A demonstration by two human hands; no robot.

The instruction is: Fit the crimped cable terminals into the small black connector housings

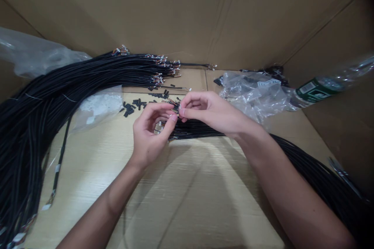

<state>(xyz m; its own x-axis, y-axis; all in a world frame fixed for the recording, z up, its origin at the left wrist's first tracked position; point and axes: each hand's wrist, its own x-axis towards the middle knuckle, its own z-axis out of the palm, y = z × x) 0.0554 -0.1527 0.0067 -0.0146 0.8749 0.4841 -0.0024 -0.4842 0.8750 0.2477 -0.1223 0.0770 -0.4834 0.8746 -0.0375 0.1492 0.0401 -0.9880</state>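
My left hand (pixel 152 126) is closed in a pinch, thumb and forefinger together at a small wire end. Facing it, my right hand (pixel 209 111) also pinches, its fingertips on what looks like a cable's thin wires (pixel 175 106) with a small pale connector. The exact piece between the fingertips is too small to make out. Under and behind both hands lies a bundle of black cables (pixel 201 129), its ends with coloured wires and white connectors partly hidden. Several short black tubes (pixel 128 109) are scattered just beyond my left hand.
A thick bundle of black cables (pixel 73 81) fills the left side. A plastic bag of white parts (pixel 101 105) lies beside it. On the right are a crumpled clear bag (pixel 248 91), a plastic bottle with a green label (pixel 317 91) and tweezers-like metal tool (pixel 344 175). Cardboard walls (pixel 181 11) enclose the table.
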